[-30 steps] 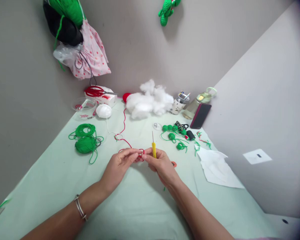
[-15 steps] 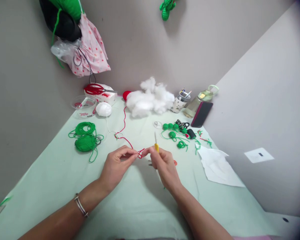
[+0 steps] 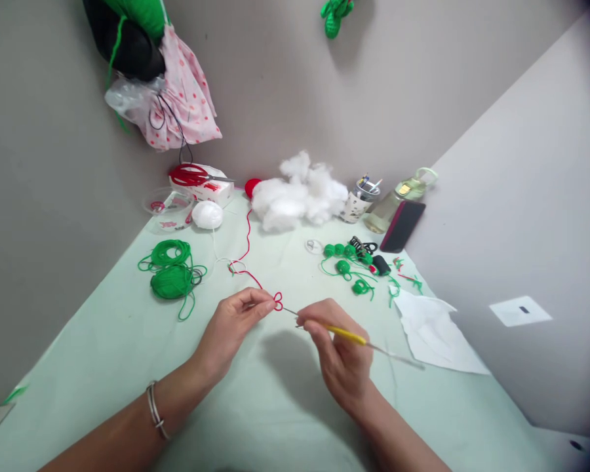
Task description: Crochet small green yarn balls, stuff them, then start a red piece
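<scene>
My left hand [image 3: 233,328] pinches a loop of red yarn [image 3: 278,301] between thumb and fingertips. From there the strand runs back across the table to a red yarn ball [image 3: 252,187]. My right hand [image 3: 341,351] is closed round a crochet hook [image 3: 347,335] with a yellow grip, held like a pen. The hook's thin metal tip points left and meets the red loop at my left fingertips; whether it has caught the yarn is too small to tell.
Green yarn [image 3: 171,280] and a white yarn ball [image 3: 207,214] lie left. White stuffing [image 3: 297,196] is piled at the back. Small green crocheted balls [image 3: 343,267], a phone [image 3: 403,226], a bottle [image 3: 398,196] and paper [image 3: 435,331] sit right. Red scissors [image 3: 189,175] rest on a box.
The hook has swung from upright to lying toward the left, its tip now at the red loop. My right hand has turned and shifted slightly right; the red loop has opened wider.
</scene>
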The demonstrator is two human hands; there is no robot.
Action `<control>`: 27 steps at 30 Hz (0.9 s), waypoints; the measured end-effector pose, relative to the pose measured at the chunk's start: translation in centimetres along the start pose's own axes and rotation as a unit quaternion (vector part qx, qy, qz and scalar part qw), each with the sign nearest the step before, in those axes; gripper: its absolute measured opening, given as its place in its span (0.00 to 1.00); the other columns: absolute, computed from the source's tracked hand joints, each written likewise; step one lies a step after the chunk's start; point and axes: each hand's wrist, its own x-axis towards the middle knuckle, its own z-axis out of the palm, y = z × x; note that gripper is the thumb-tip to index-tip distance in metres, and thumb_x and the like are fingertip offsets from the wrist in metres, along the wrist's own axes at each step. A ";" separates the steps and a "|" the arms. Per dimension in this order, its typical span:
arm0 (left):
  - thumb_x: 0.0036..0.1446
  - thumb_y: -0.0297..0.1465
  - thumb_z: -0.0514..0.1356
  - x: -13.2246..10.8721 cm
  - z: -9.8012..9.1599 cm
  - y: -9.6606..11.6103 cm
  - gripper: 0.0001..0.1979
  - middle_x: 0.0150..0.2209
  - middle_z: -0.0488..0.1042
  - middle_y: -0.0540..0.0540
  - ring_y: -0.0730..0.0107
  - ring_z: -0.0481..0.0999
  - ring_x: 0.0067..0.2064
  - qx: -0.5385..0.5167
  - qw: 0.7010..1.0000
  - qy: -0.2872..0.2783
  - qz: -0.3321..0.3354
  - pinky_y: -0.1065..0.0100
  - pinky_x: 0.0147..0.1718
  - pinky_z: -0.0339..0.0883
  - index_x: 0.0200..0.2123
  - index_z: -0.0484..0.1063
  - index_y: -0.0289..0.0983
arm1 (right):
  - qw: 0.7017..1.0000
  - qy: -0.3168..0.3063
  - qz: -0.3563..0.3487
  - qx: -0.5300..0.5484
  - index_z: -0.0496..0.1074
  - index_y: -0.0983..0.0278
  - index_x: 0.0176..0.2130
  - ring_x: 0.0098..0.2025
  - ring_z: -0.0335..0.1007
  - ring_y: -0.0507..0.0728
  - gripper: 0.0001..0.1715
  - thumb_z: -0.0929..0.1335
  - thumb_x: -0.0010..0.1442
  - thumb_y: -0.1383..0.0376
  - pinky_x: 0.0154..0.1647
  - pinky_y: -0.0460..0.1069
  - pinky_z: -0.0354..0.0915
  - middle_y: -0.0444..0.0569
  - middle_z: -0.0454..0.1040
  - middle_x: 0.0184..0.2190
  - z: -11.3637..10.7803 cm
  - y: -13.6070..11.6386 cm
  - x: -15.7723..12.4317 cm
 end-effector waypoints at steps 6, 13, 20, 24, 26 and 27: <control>0.58 0.37 0.67 -0.1 0.1 -0.4 0.09 0.34 0.75 0.50 0.66 0.72 0.39 0.008 1.000 0.001 0.022 0.67 0.43 0.63 0.30 0.75 0.38 | 0.950 -0.047 -0.218 -0.220 0.73 0.63 0.49 0.31 0.72 0.56 0.12 0.67 0.67 0.73 0.31 0.50 0.65 0.52 0.79 0.33 0.8 0.6 -0.1; 0.60 0.37 0.66 -0.6 0.3 -0.1 0.09 0.35 0.75 0.50 0.65 0.73 0.40 -0.016 0.999 -0.030 0.002 0.66 0.43 0.63 0.31 0.74 0.38 | 0.936 -0.046 -0.236 -0.257 0.71 0.61 0.56 0.34 0.75 0.57 0.19 0.65 0.68 0.74 0.34 0.51 0.67 0.53 0.80 0.36 1.1 0.9 -0.4; 0.60 0.36 0.66 -0.7 0.4 0.4 0.08 0.39 0.78 0.47 0.63 0.75 0.45 -0.045 0.997 -0.066 -0.020 0.64 0.50 0.64 0.31 0.75 0.38 | 0.999 -0.024 0.041 0.018 0.77 0.61 0.39 0.32 0.74 0.54 0.11 0.65 0.71 0.65 0.33 0.48 0.69 0.48 0.78 0.31 1.1 0.1 0.0; 0.61 0.34 0.66 -0.8 0.5 0.9 0.08 0.37 0.79 0.47 0.63 0.77 0.47 -0.123 0.983 -0.117 -0.063 0.61 0.54 0.66 0.31 0.74 0.38 | 0.956 0.009 0.233 0.178 0.76 0.62 0.32 0.29 0.70 0.53 0.20 0.67 0.70 0.54 0.32 0.49 0.67 0.47 0.74 0.28 0.6 0.4 0.7; 0.61 0.34 0.66 -0.9 0.5 1.0 0.08 0.37 0.80 0.47 0.63 0.78 0.47 -0.146 0.978 -0.124 -0.078 0.60 0.56 0.66 0.31 0.74 0.38 | 0.927 0.006 0.284 0.246 0.77 0.62 0.31 0.28 0.68 0.53 0.21 0.69 0.67 0.51 0.33 0.49 0.66 0.47 0.74 0.28 0.4 0.8 0.9; 0.61 0.33 0.66 -0.8 0.5 1.0 0.07 0.37 0.80 0.47 0.64 0.78 0.47 -0.152 0.977 -0.124 -0.081 0.61 0.56 0.67 0.31 0.75 0.38 | 0.913 0.005 0.304 0.274 0.77 0.62 0.30 0.28 0.68 0.53 0.21 0.70 0.66 0.50 0.33 0.49 0.66 0.47 0.73 0.28 0.4 0.9 1.1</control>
